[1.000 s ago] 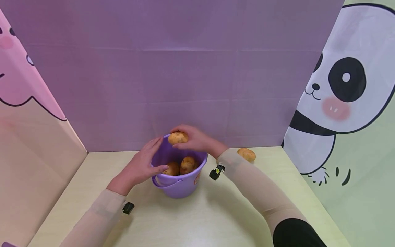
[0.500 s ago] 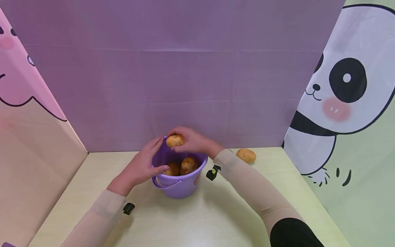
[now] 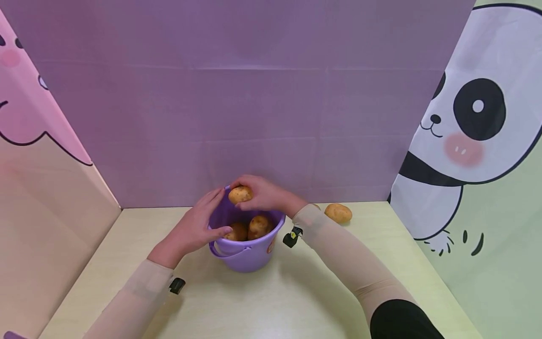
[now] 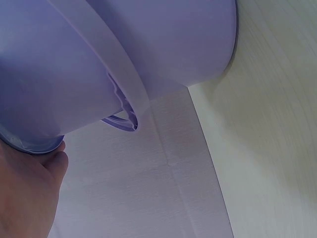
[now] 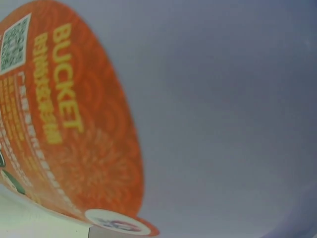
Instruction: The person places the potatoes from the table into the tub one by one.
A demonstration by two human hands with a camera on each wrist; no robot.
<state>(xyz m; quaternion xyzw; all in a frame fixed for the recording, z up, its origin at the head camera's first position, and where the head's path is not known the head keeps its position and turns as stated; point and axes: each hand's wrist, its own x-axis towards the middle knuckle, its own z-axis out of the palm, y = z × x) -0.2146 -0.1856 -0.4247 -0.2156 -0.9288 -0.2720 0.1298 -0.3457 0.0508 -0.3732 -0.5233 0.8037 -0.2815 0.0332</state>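
yellow potato (image 3: 240,194) in right fingers (image 3: 247,180)

Purple backdrop (image 3: 262,103): seen behind table (image 3: 254,310), creased
Panda print (image 3: 478,113): shown on right panel (image 3: 512,282)
Pink figure (image 3: 34,103): printed on left panel (image 3: 51,226), cropped

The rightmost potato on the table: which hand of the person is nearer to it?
Right. The right hand is left of the rightmost potato, over the bucket, holding another potato. The left hand is farther left, at the bucket's left side.
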